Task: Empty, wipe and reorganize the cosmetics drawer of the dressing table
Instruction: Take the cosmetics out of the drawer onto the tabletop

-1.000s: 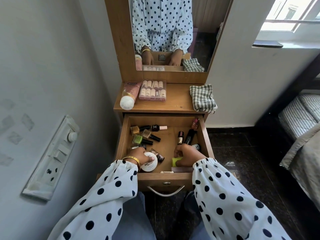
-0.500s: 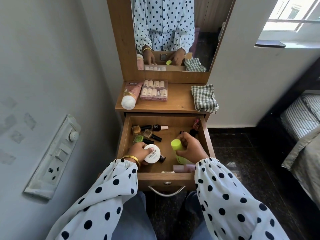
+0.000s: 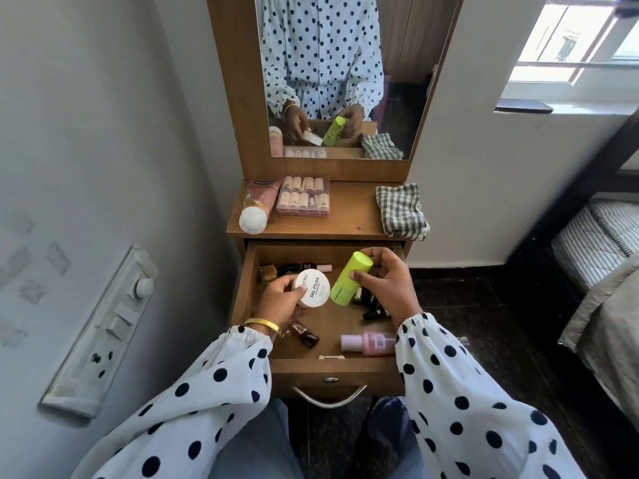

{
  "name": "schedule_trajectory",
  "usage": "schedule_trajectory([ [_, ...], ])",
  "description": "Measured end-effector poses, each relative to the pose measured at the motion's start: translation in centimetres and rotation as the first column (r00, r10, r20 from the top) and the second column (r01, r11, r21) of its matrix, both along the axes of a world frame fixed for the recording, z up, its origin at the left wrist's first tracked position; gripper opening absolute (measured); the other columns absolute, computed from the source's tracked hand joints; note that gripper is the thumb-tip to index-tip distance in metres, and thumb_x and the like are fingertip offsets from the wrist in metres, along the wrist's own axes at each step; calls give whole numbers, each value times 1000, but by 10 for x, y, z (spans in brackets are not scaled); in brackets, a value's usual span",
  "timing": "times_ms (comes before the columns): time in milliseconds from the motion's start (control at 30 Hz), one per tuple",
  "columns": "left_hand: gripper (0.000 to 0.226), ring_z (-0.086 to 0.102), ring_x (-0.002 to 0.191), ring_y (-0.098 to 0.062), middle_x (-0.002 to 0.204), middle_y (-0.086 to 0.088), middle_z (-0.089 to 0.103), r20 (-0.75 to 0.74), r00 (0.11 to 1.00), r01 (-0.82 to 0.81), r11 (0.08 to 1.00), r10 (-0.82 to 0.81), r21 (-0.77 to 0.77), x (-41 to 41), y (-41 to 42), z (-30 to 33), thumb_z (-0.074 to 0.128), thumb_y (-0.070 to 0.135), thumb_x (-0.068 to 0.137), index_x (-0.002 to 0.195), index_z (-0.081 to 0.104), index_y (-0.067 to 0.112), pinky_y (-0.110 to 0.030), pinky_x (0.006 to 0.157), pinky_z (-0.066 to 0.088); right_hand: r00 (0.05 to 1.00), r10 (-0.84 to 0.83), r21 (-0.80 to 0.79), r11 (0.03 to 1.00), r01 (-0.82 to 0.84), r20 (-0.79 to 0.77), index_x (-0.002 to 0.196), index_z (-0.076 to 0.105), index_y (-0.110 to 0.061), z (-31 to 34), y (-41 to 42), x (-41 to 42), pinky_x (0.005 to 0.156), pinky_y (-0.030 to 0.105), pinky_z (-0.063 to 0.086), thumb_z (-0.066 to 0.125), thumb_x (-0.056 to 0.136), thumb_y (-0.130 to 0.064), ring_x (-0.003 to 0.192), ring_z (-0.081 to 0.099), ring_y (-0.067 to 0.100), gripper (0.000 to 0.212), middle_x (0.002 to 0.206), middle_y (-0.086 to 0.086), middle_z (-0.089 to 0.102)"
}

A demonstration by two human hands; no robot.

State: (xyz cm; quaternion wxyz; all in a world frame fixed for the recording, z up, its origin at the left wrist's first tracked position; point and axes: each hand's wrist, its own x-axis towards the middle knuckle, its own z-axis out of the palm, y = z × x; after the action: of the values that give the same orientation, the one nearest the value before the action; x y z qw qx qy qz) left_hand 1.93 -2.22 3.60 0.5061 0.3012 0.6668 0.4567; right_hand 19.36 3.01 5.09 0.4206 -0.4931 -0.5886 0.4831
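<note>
Both hands have risen above the drawer [image 3: 242, 299]: left hand [image 3: 281, 299] grips a white round jar [image 3: 313, 288], right hand [image 3: 387, 285] a tilted lime-green bottle [image 3: 349, 278].

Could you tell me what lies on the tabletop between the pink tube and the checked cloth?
In the head view, a clear case of small bottles lies beside the pink tube; from it to the checked cloth is bare wood.
</note>
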Motion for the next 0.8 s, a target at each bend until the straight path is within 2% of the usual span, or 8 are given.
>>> schedule_trajectory([
  [100, 35, 56, 111, -34, 130, -19, 51, 68, 995, -73, 995, 68, 62, 0, 16, 20, 48, 4, 92, 126, 48, 1, -26, 59, 57, 1000, -15, 54, 998, 16, -16, 101, 56, -15, 24, 15, -8, 74, 29, 55, 74, 73, 0, 80, 59, 12, 37, 92, 0, 62],
  [233, 37, 56, 109, -35, 126, -15, 51, 122, 985, -137, 979, 119, 153, 0, 47, 55, 48, 3, 92, 129, 45, 1, -26, 59, 56, 999, -43, 110, 993, 46, -33, 98, 55, -16, 55, 43, -20, 64, 15, 55, 75, 73, -1, 75, 60, 8, 35, 86, -5, 60],
  [333, 37, 55, 113, -35, 124, -14, 53, 24, 986, -169, 969, 168, 180, -3, 79, 73, 53, 4, 89, 126, 48, 3, -36, 71, 58, 994, -107, 148, 984, 104, 10, 100, 56, -17, 70, 66, -29, 64, 15, 52, 77, 72, -8, 74, 59, 9, 36, 81, -8, 58],
  [367, 35, 56, 112, -33, 125, -14, 56, -58, 982, -166, 968, 180, 186, -5, 89, 76, 55, 6, 88, 123, 51, 3, -35, 78, 54, 991, -132, 159, 979, 126, 25, 101, 57, -16, 72, 74, -32, 64, 16, 51, 78, 71, -9, 71, 57, 8, 37, 79, -9, 58],
  [467, 31, 54, 114, -30, 124, -14, 59, -278, 943, -137, 976, 181, 170, -8, 115, 83, 59, 10, 85, 116, 58, 5, -25, 84, 42, 979, -182, 183, 969, 164, 88, 100, 59, -14, 78, 96, -39, 61, 14, 47, 80, 71, -13, 65, 50, 3, 36, 74, -10, 54],
  [567, 26, 58, 107, -33, 111, -13, 61, -281, 944, -134, 979, 172, 151, -10, 145, 82, 60, 9, 83, 109, 61, 9, -40, 88, 52, 967, -206, 179, 968, 178, 150, 101, 60, -15, 80, 121, -44, 72, 29, 49, 79, 71, -15, 70, 53, 7, 36, 76, -12, 55],
  [667, 22, 59, 103, -29, 100, -5, 55, -259, 950, -139, 980, 172, 141, -13, 164, 81, 63, 7, 81, 102, 57, 10, -44, 86, 54, 960, -210, 171, 969, 180, 183, 106, 59, -12, 82, 140, -47, 73, 27, 49, 76, 74, -11, 80, 55, 11, 36, 86, -7, 57],
  [800, 30, 64, 100, -32, 111, -14, 64, -276, 940, -164, 977, 198, 139, -21, 183, 67, 72, 9, 74, 100, 58, 11, -47, 85, 54, 954, -224, 176, 966, 190, 198, 108, 59, -11, 73, 159, -50, 76, 29, 49, 75, 75, -8, 83, 55, 14, 37, 91, -3, 58],
])
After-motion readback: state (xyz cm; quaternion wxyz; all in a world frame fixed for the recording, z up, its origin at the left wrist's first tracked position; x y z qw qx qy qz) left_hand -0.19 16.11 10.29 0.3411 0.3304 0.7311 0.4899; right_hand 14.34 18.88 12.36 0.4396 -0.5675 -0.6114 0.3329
